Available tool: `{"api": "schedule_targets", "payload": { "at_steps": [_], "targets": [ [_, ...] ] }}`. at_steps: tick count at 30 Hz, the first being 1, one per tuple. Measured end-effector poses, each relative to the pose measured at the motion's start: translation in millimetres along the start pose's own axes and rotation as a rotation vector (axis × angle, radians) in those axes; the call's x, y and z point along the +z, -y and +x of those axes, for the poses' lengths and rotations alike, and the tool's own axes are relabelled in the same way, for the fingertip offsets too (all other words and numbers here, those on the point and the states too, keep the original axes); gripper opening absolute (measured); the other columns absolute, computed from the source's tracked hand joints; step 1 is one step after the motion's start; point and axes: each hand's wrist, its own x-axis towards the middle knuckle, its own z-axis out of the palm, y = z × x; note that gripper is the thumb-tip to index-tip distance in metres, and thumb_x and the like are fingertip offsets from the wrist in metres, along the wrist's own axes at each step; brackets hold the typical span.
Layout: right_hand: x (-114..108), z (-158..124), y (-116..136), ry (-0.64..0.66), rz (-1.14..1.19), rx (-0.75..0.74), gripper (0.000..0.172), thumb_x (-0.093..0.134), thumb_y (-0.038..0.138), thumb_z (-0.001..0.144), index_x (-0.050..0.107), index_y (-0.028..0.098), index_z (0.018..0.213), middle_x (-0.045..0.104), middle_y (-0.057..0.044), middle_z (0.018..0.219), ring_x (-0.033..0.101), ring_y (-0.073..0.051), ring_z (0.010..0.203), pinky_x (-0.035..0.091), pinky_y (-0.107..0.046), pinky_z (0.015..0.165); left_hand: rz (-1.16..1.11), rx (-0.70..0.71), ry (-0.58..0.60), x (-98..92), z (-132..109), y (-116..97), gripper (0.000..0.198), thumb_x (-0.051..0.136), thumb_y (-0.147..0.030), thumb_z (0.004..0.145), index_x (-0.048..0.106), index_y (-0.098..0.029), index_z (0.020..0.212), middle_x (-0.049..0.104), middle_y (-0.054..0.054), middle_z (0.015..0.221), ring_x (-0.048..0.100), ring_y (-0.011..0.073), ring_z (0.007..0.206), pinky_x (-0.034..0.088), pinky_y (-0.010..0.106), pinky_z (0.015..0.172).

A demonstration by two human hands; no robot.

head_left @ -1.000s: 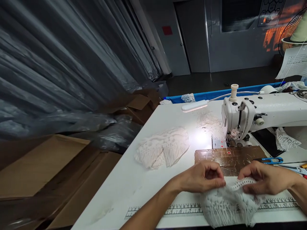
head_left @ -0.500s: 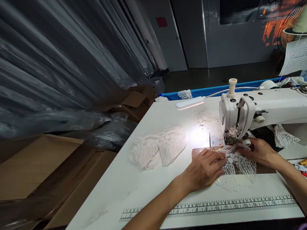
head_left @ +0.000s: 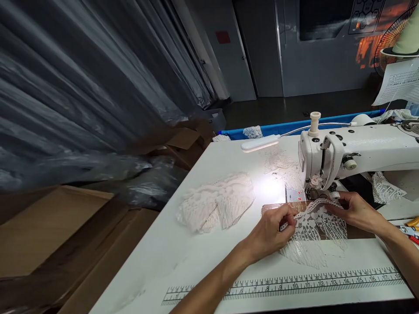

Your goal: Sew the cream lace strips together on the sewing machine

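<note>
A piece of white fringed lace (head_left: 310, 231) lies in front of the sewing machine (head_left: 347, 150), its scalloped top band curving up towards the needle area. My left hand (head_left: 273, 229) pinches the left end of that band between thumb and fingers. On the right, my right hand (head_left: 358, 211) grips the lace close to the presser foot, its fingertips partly hidden by the lace and machine. Under the lace is a brown plate (head_left: 362, 232) on the table. The needle itself is too small to make out.
A pile of white lace (head_left: 218, 200) rests on the white table (head_left: 157, 253) at left. A lit lamp (head_left: 260, 143) hangs over loose lace scraps (head_left: 281, 163). A printed ruler (head_left: 294, 285) runs along the front edge. Scissors (head_left: 409, 230) lie far right; cardboard boxes (head_left: 108, 257) stand left.
My left hand has gone from lying flat with fingers spread over the lace to pinching its left end, which is lifted slightly. My right hand stays near the presser foot.
</note>
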Motion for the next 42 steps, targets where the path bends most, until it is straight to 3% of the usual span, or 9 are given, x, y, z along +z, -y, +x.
{"api": "schedule_targets", "payload": {
  "at_steps": [4,8,15,20,25,27,32,37,42],
  "targets": [
    [5,1,8,-0.089,-0.125,0.002,0.027,0.053,0.044,0.082,0.062,0.02,0.073,0.054,0.001,0.06,0.042,-0.013,0.053,0.031,-0.024,0.046,0.08,-0.115,-0.174,-8.3,2,9,0.006,0.05,-0.02,0.083,0.046,-0.02,0.08,0.062,0.004,0.09,0.057,0.0134,0.067,0.047,0.027,0.054],
    [8,4,7,-0.186,-0.288,0.019,0.026,0.053,0.045,0.079,0.062,0.022,0.075,0.047,0.003,0.052,0.037,-0.013,0.046,0.027,-0.025,0.044,0.395,0.141,-0.367,-10.9,4,21,0.012,0.048,-0.014,0.087,0.052,-0.019,0.098,0.06,0.011,0.105,0.06,0.0227,0.092,0.055,0.037,0.068],
    [7,4,-3,-0.197,-0.294,0.076,0.026,0.059,0.047,0.075,0.06,0.021,0.077,0.047,0.004,0.053,0.041,-0.014,0.048,0.03,-0.026,0.048,0.479,0.473,0.167,0.2,0,9,0.035,0.048,-0.03,0.094,0.049,-0.012,0.124,0.058,0.018,0.128,0.056,0.0304,0.116,0.051,0.05,0.091],
    [24,3,14,-0.045,0.135,0.174,0.034,0.064,0.05,0.074,0.059,0.019,0.085,0.05,0.004,0.056,0.045,-0.013,0.051,0.034,-0.025,0.047,0.315,0.276,0.089,-4.5,-6,4,0.046,0.047,-0.047,0.093,0.05,-0.016,0.127,0.058,0.018,0.126,0.057,0.0312,0.111,0.048,0.054,0.089],
    [42,9,39,0.196,0.447,0.222,0.043,0.065,0.048,0.076,0.056,0.016,0.104,0.064,-0.003,0.073,0.061,-0.017,0.068,0.049,-0.028,0.06,-0.156,-0.273,0.121,-6.8,-7,-6,0.091,0.066,-0.065,0.071,0.036,-0.015,0.14,0.061,0.011,0.101,0.061,0.02,0.075,0.054,0.036,0.063],
    [39,11,38,0.227,0.286,0.137,0.038,0.058,0.047,0.083,0.059,0.016,0.106,0.067,-0.005,0.077,0.064,-0.018,0.072,0.05,-0.029,0.062,-0.134,-0.401,0.097,-5.0,-6,-9,0.088,0.07,-0.058,0.07,0.038,-0.013,0.139,0.061,0.012,0.101,0.061,0.0221,0.079,0.054,0.037,0.065],
    [24,8,17,-0.04,-0.433,-0.207,0.03,0.042,0.032,0.093,0.066,0.017,0.103,0.066,-0.006,0.071,0.061,-0.019,0.06,0.046,-0.029,0.055,0.02,-0.394,-0.005,-4.6,-7,-7,0.044,0.055,-0.036,0.084,0.056,-0.017,0.123,0.062,0.012,0.101,0.058,0.0287,0.103,0.052,0.043,0.079],
    [29,5,5,-0.005,-0.604,-0.59,0.037,0.034,0.024,0.096,0.059,0.016,0.122,0.064,-0.014,0.1,0.064,-0.022,0.082,0.053,-0.034,0.069,0.074,-0.432,-0.016,-8.0,-3,0,0.047,0.061,-0.037,0.078,0.058,-0.018,0.121,0.064,0.007,0.091,0.06,0.0174,0.066,0.053,0.034,0.063],
    [33,12,2,-0.023,-0.877,-0.594,0.037,0.036,0.017,0.093,0.058,0.016,0.123,0.061,-0.015,0.1,0.056,-0.016,0.064,0.052,-0.032,0.062,0.007,-0.465,-0.083,-6.9,6,1,0.048,0.061,-0.033,0.078,0.054,-0.017,0.123,0.063,0.0,0.078,0.052,0.0098,0.044,0.046,0.025,0.045]
  ]
}}
